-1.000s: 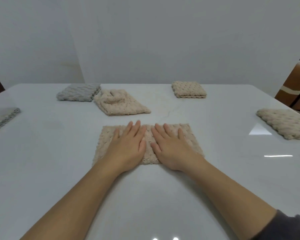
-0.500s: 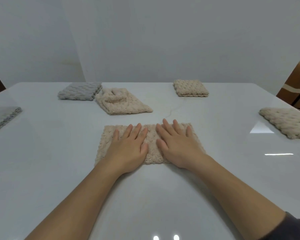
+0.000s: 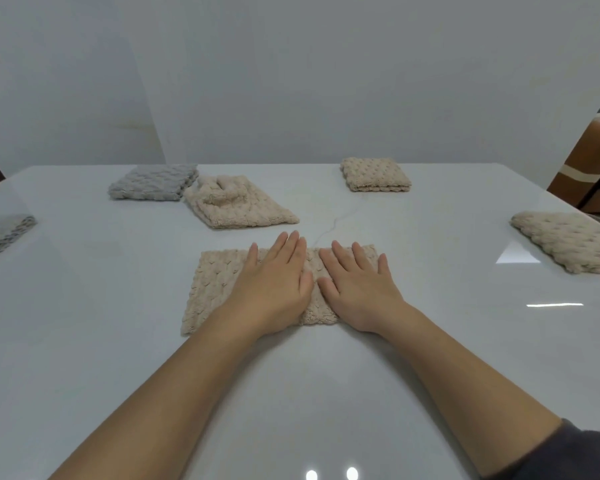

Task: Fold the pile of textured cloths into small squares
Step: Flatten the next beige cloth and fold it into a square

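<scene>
Counter: beige cloth lies flat at centre, a rectangle. Left grip and right grip are both open-palmed, fingers straight, pressing on it side by side. Likely the smoothing step: sweep outward from the middle, square the edges, then fold one half across.

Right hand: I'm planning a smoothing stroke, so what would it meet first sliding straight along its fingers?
Probably nothing: beyond the flattened cloth, the right hand would cross bare table, passing between the rumpled beige cloth and the folded beige square; depth is unclear.
</scene>
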`<state>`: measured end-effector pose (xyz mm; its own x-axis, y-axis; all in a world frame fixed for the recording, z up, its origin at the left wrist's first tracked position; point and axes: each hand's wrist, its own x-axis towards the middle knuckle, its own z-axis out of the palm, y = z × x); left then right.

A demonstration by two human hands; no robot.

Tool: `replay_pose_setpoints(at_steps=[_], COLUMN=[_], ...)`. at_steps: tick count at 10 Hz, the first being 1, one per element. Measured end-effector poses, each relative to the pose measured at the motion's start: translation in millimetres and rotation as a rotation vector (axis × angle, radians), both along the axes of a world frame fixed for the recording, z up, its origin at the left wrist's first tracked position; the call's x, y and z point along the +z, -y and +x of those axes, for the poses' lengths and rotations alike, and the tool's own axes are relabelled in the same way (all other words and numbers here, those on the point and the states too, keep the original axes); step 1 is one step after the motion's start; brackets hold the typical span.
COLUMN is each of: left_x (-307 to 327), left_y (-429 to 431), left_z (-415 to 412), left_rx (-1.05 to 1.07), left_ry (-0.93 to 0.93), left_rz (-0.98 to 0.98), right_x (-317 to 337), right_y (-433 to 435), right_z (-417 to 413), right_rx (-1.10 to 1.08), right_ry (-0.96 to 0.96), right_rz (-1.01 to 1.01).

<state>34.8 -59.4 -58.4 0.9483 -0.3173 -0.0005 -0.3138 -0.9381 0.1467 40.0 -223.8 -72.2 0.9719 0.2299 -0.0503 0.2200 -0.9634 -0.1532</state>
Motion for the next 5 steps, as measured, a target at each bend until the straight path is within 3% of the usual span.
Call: replay_pose_setpoints(at_steps=[5], left_x=[-6], left_y=[-23], left_z=[-5], left_rx=[0.054], left_ry=[-0.052], left_rz=[0.047], right_x=[-2], right_y=[1], right_z=[1], right_rx=[0.003], right_ry=[0.014], right_rz=[0.007])
